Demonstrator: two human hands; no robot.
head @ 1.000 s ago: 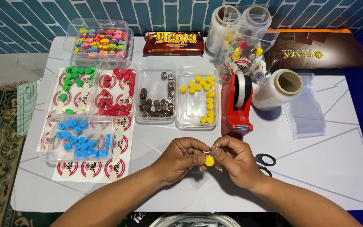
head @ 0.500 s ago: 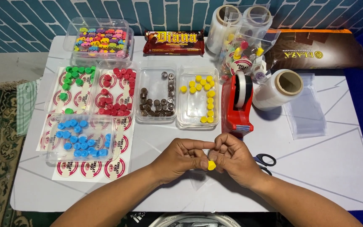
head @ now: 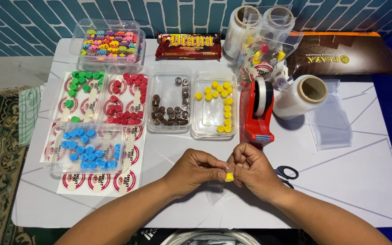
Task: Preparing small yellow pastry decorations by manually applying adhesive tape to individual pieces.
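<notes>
Near the front edge of the white tabletop, the left hand and the right hand meet fingertip to fingertip, both closed in a pinch around a small yellow cap-shaped piece, which hangs just above the surface between them. A scrap of clear film seems to lie under it, though it is too faint to be sure. Working this close to the body keeps the small piece steady and in plain sight. The supplies sit in an arc within reach: a clear tray of yellow pieces straight ahead, a tray of brown pieces beside it, red pieces and green pieces further left, and a lidded box of blue pieces towards the left edge, sorted by colour so one can be picked without searching. The red tape dispenser stands just beyond the right hand, its cutter facing the person, and black-handled scissors lie touching distance to the right. Rolls of clear film and a stack of clear bags wait towards the right edge.
</notes>
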